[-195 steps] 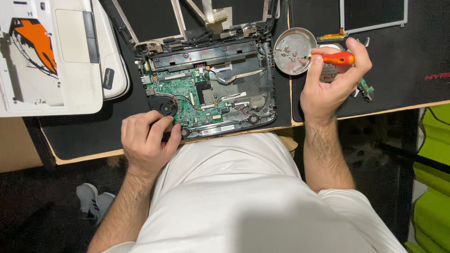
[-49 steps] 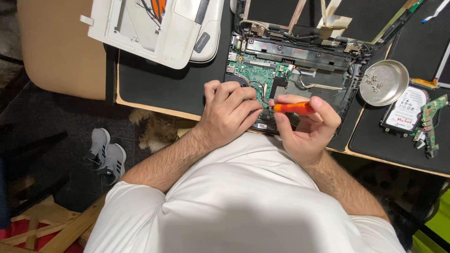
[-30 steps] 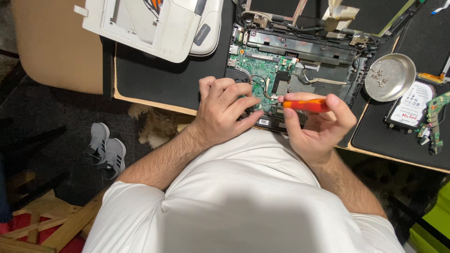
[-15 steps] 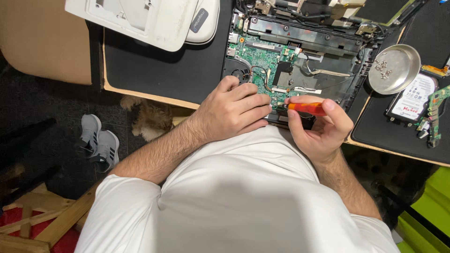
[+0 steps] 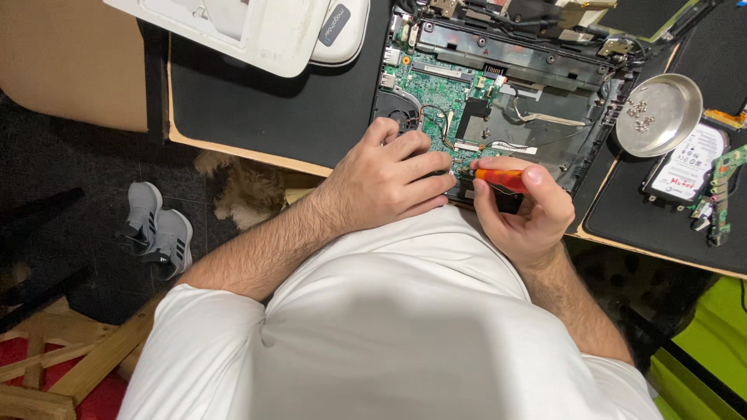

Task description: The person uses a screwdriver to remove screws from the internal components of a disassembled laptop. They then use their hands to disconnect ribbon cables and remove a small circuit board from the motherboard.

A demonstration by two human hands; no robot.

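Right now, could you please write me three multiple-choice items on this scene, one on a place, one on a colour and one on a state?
1. Where does the metal bowl sit?
A. Right of the open laptop
B. On the floor
C. On the person's lap

2. What colour is the screwdriver handle?
A. Blue
B. Orange
C. Green

3. What is the left hand doing?
A. Holding the bowl
B. Hanging off the table
C. Resting on the laptop's near edge

Answers:
1. A: the bowl, with small screws in it, lies on the black mat beside the laptop's right side.
2. B: the handle gripped in the right hand is orange.
3. C: the left hand lies fingers curled over the circuit board's near edge, beside the screwdriver tip.
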